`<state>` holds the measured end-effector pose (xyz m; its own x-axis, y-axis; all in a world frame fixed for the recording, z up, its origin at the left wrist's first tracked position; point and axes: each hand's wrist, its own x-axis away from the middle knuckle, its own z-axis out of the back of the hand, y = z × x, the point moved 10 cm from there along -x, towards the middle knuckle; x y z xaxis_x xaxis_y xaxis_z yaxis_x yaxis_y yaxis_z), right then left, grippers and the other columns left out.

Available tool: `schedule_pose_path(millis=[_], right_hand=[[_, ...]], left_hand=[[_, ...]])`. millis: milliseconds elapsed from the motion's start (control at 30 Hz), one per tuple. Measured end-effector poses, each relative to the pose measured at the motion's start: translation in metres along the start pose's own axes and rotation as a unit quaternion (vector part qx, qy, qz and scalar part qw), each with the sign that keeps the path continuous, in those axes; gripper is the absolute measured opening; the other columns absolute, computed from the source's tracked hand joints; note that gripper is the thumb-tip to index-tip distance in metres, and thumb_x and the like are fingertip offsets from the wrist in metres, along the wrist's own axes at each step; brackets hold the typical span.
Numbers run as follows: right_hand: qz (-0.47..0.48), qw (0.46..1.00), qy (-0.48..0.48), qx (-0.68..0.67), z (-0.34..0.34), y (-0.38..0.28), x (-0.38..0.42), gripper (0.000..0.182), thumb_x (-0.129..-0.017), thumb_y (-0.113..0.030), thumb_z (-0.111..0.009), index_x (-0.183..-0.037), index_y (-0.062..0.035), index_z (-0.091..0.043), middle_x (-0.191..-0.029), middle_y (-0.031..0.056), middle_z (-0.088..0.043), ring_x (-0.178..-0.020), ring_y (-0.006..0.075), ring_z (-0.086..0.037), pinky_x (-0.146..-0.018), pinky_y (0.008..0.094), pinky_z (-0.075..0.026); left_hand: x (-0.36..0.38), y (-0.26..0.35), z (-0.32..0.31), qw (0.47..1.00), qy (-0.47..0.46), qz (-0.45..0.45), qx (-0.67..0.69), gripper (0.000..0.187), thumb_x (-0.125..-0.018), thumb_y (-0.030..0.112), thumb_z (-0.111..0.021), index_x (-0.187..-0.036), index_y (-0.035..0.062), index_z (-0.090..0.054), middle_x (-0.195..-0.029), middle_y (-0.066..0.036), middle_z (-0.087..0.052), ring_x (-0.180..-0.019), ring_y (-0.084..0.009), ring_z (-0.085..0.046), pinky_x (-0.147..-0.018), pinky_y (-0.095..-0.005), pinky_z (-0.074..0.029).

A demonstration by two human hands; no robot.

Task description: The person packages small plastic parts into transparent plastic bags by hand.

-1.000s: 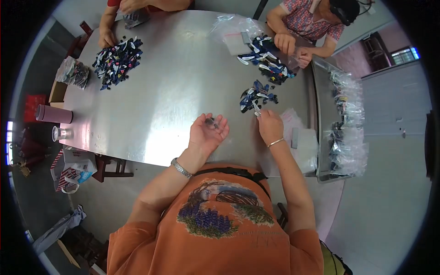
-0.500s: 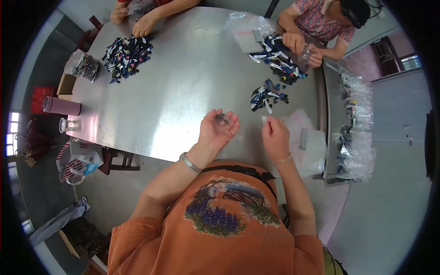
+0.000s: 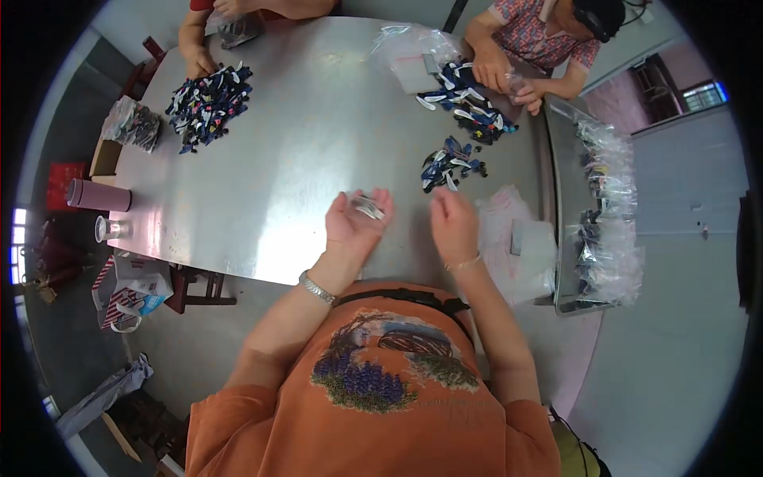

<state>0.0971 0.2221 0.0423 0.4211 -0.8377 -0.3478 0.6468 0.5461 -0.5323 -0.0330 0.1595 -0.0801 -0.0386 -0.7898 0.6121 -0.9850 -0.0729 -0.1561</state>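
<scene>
Palm up above the near side of the metal table, my left hand (image 3: 346,234) cradles a few small white and dark pieces (image 3: 367,208) with its fingers slightly curled. To its right, my right hand (image 3: 456,232) has its thumb and fingers pressed together at the near edge of a small pile of dark blue, black and white parts (image 3: 451,163). What the right fingertips hold, if anything, I cannot tell. Clear plastic bags (image 3: 499,215) lie just right of that hand.
A metal tray (image 3: 566,306) of filled clear bags (image 3: 608,191) stands along the right edge. Two people handle bags and parts across the table (image 3: 294,159), beside larger piles (image 3: 208,107). A pink tumbler (image 3: 99,195) and clear cup (image 3: 111,229) stand at left.
White pieces now show in my left palm, where a dark one showed before. My right hand has moved up to the small pile. The person at far left now reaches into the left pile.
</scene>
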Motion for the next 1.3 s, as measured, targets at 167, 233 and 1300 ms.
schedule_pose_path(millis=[167,233,1300], right_hand=[[-0.061,0.981,0.024,0.18,-0.016,0.075,-0.007,0.025,-0.08,-0.012,-0.061,-0.103,-0.0041,-0.058,-0.082,0.0152,-0.061,-0.075,0.0333,-0.06,-0.067,0.042,-0.049],[-0.108,0.973,-0.069,0.19,-0.034,0.092,-0.006,0.026,-0.079,-0.01,-0.058,-0.104,-0.0036,-0.053,-0.086,0.0151,-0.061,-0.077,0.0335,-0.059,-0.07,0.0423,-0.049],[-0.075,0.995,-0.008,-0.062,-0.006,-0.026,0.019,0.011,-0.081,-0.011,-0.061,-0.09,-0.0059,-0.063,-0.08,0.0142,-0.064,-0.069,0.0302,-0.063,-0.061,0.0352,-0.05]], left_hand=[[0.01,-0.032,0.003,0.997,0.063,0.034,-0.02,0.027,-0.093,0.028,-0.04,-0.094,0.0025,-0.048,-0.106,-0.022,-0.053,-0.103,-0.0365,-0.052,-0.089,-0.0496,-0.045],[0.006,-0.029,0.005,0.998,0.05,0.03,-0.037,0.026,-0.093,0.028,-0.04,-0.094,0.0027,-0.048,-0.106,-0.022,-0.053,-0.103,-0.0363,-0.052,-0.09,-0.0493,-0.044],[0.007,-0.025,0.006,0.985,-0.059,0.053,-0.156,0.015,-0.089,0.014,-0.046,-0.097,0.002,-0.053,-0.101,-0.016,-0.057,-0.096,-0.0325,-0.056,-0.087,-0.0466,-0.048]])
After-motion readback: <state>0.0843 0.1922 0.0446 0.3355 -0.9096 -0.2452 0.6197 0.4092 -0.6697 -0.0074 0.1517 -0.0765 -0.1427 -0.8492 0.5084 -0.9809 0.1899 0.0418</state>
